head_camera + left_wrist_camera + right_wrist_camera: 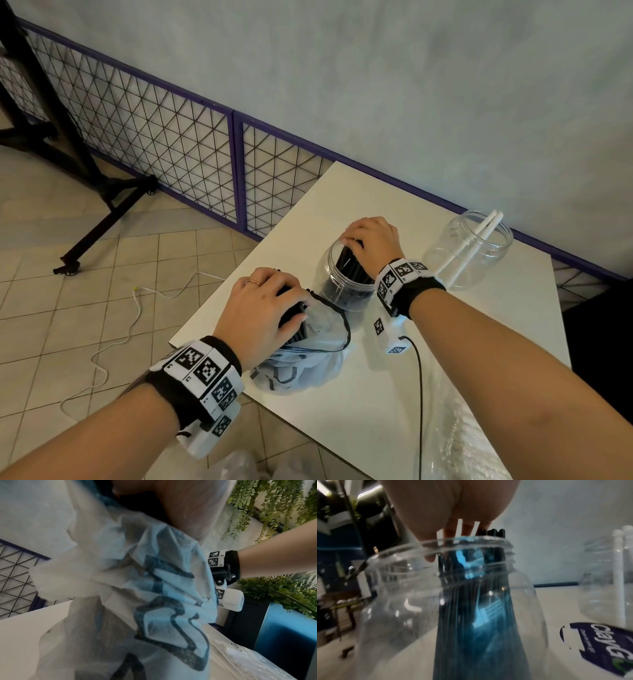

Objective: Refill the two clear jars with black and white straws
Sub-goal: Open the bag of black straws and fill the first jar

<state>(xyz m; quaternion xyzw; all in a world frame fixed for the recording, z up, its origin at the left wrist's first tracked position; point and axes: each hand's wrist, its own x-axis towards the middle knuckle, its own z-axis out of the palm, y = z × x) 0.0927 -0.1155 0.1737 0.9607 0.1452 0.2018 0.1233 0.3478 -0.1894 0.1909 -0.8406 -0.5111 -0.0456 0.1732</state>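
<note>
A person's right hand (371, 240) gripped a bundle of black straws (351, 265) standing in a clear jar (346, 291) near the middle of the white desk (479, 329), while the left hand (263, 308) curled around more black straws inside a plastic bag (308, 363) at the desk's left edge. A second jar (469, 253) near the far edge held white straws (474, 246).

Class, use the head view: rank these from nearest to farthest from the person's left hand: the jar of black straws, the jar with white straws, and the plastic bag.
1. plastic bag: directly under the left hand.
2. jar of black straws: just right, under the right hand.
3. jar with white straws: far right, by the wall.
</note>
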